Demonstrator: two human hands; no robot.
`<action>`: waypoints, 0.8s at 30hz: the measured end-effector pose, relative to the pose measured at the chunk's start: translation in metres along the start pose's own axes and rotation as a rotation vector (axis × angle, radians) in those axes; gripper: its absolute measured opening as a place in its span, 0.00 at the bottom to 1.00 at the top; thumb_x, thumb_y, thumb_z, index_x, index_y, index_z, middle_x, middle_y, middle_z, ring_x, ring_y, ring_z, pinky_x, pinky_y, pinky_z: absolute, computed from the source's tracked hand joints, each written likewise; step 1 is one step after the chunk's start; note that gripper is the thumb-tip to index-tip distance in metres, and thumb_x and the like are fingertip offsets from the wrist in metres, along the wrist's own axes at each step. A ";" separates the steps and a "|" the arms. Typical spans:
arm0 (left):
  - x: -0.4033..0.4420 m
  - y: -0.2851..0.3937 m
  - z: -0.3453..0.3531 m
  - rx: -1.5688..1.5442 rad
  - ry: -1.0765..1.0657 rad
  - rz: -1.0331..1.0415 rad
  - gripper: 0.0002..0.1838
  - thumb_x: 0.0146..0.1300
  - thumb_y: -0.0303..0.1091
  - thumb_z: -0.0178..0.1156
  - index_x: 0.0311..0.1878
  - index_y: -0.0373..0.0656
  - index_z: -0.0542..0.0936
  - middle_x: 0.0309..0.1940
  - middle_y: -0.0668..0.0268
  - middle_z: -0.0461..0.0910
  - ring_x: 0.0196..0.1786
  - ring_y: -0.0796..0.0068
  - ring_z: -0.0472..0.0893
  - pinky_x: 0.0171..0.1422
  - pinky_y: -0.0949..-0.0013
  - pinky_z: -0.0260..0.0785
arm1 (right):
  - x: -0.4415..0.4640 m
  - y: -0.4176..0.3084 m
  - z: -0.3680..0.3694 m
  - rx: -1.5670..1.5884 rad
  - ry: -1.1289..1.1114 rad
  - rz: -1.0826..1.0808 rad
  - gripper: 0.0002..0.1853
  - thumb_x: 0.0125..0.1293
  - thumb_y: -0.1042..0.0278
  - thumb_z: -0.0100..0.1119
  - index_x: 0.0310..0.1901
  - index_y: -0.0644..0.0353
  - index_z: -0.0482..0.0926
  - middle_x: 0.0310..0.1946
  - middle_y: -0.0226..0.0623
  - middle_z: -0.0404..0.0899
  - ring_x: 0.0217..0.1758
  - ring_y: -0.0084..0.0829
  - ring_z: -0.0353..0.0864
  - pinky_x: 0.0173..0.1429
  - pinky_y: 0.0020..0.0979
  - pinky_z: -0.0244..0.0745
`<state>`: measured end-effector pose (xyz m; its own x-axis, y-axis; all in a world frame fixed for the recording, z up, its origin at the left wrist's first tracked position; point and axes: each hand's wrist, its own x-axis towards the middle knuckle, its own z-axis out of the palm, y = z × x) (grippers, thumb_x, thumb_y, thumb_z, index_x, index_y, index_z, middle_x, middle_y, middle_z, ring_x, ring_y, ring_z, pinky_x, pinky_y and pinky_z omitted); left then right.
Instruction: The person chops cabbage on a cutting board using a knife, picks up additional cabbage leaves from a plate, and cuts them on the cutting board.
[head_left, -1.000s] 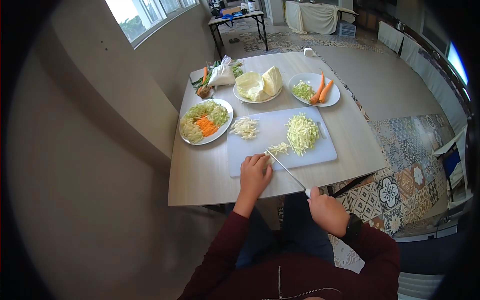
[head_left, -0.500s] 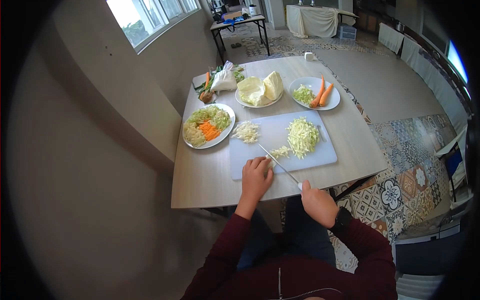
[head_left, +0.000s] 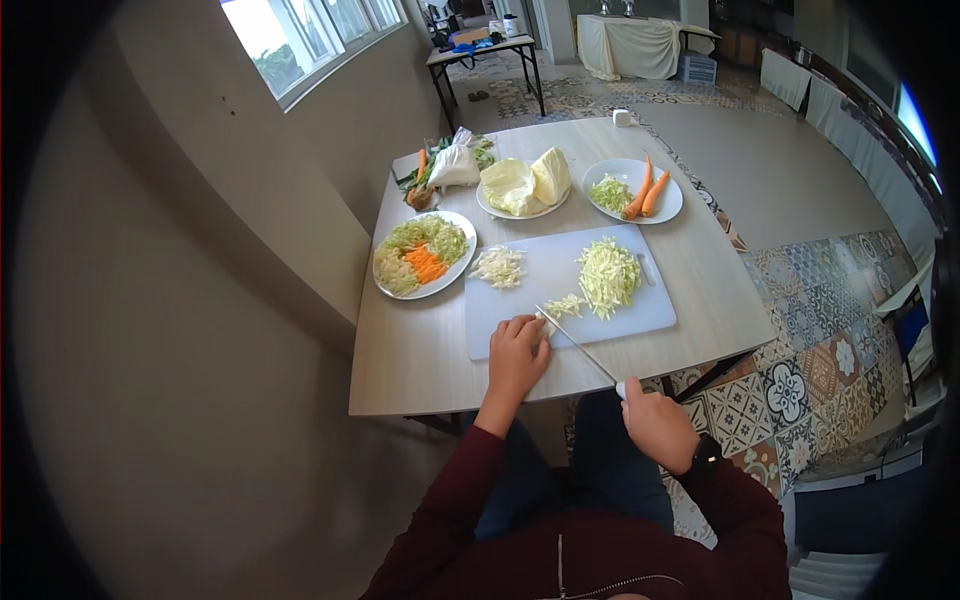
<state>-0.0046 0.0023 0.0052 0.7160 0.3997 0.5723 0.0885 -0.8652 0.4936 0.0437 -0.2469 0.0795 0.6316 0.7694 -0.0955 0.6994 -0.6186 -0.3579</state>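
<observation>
covered, cropped or tiny around the bench [head_left: 420, 365]
near the centre of the frame, the left hand [head_left: 515, 358] covers most of a pale piece [head_left: 546, 327], and the right hand [head_left: 660, 428] hides much of the handle of the knife [head_left: 585, 353]. at upper centre, what the white bag [head_left: 455, 167] holds cannot be told, and it blocks part of the greens [head_left: 484, 155]; the cabbage [head_left: 508, 188] covers most of its plate [head_left: 546, 210]. a white object [head_left: 622, 118] farther back is too small to name, like several things on the far bench [head_left: 515, 43]. the window [head_left: 345, 25] runs off the upper edge, the maroon top [head_left: 640, 545] off the lower, and the legs [head_left: 615, 445] vanish beneath the bench.
</observation>
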 end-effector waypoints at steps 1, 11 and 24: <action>0.000 0.001 0.000 -0.005 -0.002 -0.002 0.13 0.55 0.29 0.63 0.45 0.42 0.82 0.48 0.62 0.82 0.52 0.58 0.77 0.58 0.57 0.68 | -0.002 0.003 -0.001 0.019 0.006 0.010 0.11 0.71 0.65 0.51 0.43 0.64 0.66 0.23 0.55 0.81 0.29 0.56 0.83 0.32 0.54 0.78; -0.001 0.000 0.001 0.011 -0.015 0.014 0.14 0.55 0.31 0.65 0.46 0.43 0.82 0.51 0.62 0.82 0.55 0.58 0.77 0.61 0.57 0.66 | -0.008 0.009 -0.003 0.084 0.064 0.069 0.13 0.71 0.61 0.55 0.43 0.64 0.69 0.24 0.56 0.80 0.30 0.58 0.82 0.35 0.55 0.75; 0.000 0.003 0.000 0.047 -0.038 0.030 0.15 0.56 0.35 0.66 0.48 0.43 0.82 0.52 0.63 0.81 0.57 0.58 0.77 0.63 0.57 0.65 | -0.004 0.006 -0.002 0.112 0.104 0.048 0.13 0.71 0.60 0.55 0.43 0.63 0.69 0.23 0.56 0.80 0.30 0.59 0.81 0.34 0.56 0.75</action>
<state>-0.0045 -0.0006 0.0065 0.7447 0.3627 0.5602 0.0988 -0.8901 0.4449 0.0457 -0.2541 0.0793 0.6991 0.7148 -0.0205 0.6291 -0.6284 -0.4575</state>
